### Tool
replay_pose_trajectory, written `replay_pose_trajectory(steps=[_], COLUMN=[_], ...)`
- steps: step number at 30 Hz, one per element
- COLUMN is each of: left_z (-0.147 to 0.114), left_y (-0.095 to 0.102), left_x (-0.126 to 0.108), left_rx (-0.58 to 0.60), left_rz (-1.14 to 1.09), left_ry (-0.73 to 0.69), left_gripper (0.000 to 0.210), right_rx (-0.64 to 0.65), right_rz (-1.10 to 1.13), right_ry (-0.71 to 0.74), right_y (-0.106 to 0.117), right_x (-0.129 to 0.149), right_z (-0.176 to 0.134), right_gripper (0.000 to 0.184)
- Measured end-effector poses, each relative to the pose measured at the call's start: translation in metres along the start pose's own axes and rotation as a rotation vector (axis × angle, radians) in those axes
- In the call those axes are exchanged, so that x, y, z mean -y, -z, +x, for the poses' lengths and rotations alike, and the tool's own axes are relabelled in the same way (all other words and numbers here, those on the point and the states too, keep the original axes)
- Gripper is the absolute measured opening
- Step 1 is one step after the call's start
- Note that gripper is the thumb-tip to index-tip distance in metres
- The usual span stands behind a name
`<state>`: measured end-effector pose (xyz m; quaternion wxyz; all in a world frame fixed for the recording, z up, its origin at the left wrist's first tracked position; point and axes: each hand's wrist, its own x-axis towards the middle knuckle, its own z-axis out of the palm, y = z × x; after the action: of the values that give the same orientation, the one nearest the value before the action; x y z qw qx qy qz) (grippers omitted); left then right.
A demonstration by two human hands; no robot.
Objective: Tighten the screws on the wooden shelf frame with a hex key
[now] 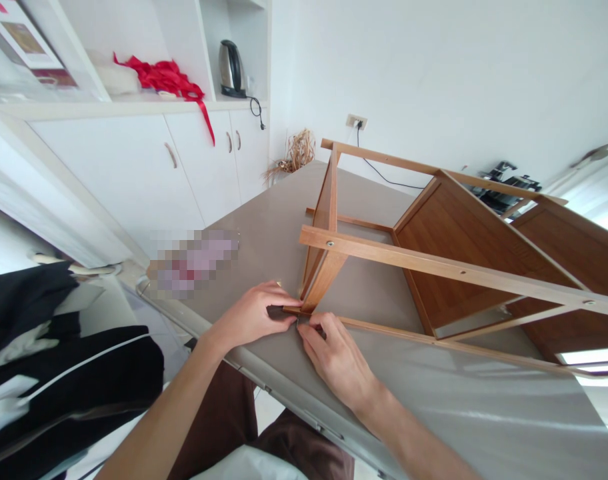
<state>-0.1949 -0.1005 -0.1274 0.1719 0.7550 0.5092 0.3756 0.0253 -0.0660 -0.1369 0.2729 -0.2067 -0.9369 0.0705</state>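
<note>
A wooden shelf frame lies on its side on the grey-brown table, its rails and shelf panels running off to the right. My left hand is closed around the near end of the bottom rail, thumb in front and fingers behind. Close beside it, my right hand has its thumb and fingertips pinched together at the joint between that rail and the end panel. A tiny shiny bit shows between the two hands, too small to name. Whatever the right fingertips hold is hidden.
A blurred-out item lies on the table's left part. Behind stand white cabinets with red ribbon and an electric kettle. Dried straw, a black appliance and a power cord are by the wall.
</note>
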Motion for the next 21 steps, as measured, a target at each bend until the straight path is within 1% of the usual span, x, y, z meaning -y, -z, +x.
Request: replay_pose_trajectory(steps=[9,17,21], left_z=[-0.0002,-0.0002,0.0000], left_y=[-0.0009,0.0000,-0.0003], left_x=[0.0027,0.0003,0.0006], left_rx=[0.004,0.002,-0.004], left_rz=[0.002,0.014,0.013], left_ry=[0.008,0.018,0.010], left_gripper=[0.023,0.024,0.023], right_rx=[0.000,0.009,-0.010], right_rz=[-0.012,-0.019,-0.046], right_ry=[0.026,-0.001,-0.026], right_y=[0.0032,0.0023,0.0035], right_x=[0.0013,0.0023,0.0023], right_z=[0.0007,-0.0012,-0.0001], right_gripper=[0.015,0.017,0.017])
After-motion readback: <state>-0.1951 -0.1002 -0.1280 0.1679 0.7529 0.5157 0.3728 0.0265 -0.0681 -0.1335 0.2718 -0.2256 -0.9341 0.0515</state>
